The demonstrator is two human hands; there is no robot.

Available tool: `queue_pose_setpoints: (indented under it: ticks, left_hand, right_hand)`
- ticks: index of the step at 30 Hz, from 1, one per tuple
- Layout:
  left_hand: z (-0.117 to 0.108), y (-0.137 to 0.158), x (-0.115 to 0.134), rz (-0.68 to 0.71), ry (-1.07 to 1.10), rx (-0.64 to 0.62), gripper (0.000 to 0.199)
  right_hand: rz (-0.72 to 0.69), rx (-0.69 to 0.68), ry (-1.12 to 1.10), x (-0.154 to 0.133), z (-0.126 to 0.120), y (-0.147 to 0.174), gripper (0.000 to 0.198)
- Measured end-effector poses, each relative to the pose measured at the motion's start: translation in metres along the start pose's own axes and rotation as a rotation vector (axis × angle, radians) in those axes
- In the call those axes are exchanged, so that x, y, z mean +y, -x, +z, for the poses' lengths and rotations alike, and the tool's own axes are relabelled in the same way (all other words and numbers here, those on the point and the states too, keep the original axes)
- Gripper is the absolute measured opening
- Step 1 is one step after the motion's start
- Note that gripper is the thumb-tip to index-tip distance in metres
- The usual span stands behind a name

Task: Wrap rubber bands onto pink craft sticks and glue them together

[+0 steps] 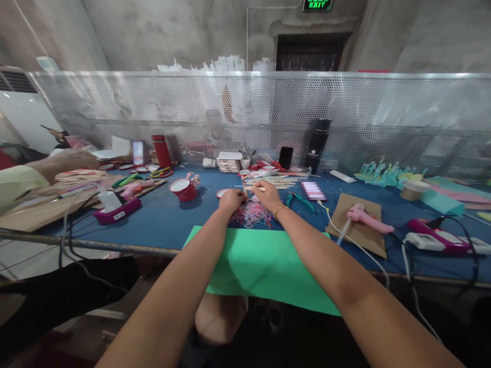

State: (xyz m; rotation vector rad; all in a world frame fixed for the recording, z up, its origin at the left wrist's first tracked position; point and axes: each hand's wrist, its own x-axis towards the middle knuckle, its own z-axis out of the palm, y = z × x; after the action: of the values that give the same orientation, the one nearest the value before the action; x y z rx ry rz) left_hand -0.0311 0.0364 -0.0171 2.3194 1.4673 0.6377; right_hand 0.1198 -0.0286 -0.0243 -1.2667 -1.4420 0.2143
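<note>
My left hand [232, 201] is closed in a pinch above a tangled pile of pink, purple and pale blue strings [252, 213]. Just beside it, my right hand [267, 195], with a gold bracelet at the wrist, is also closed, its thumb and fingertips drawn together. What the fingertips grip is too small to make out; a thin pale strip [244, 183] shows between the hands. A green sheet [264, 266] hangs over the table edge under my forearms. Behind my hands lie several light wooden sticks [274, 181], and a white-topped red lid [221, 193] is partly hidden by my left hand.
Teal pliers [303, 202] and a phone [313, 190] lie to the right, then a pink glue gun [368, 219] on cardboard [347, 237] with trailing cables. Red-rimmed round tins [184, 190] stand left. A co-worker's arm [57, 166] reaches in at far left. A perforated metal screen [184, 112] closes off the back.
</note>
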Motion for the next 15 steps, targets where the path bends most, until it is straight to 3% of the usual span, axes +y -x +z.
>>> queue_pose_setpoints:
  ticks: [4,11,15]
  left_hand:
    - [0.0012,-0.0017,-0.0022,0.015,-0.006,-0.002,0.025]
    - [-0.0002,0.0003,0.0005,-0.017,-0.002,-0.005,0.027]
    - [0.0001,0.0001,-0.0001,-0.006,-0.004,-0.006,0.026]
  right_hand:
    - [0.070,0.019,0.008,0.0031,-0.0031,-0.0009,0.016]
    - [-0.004,-0.020,0.007,0.0005,0.0007,0.0002,0.017]
    - [0.027,0.002,0.013,0.0040,-0.0022,-0.0008,0.015]
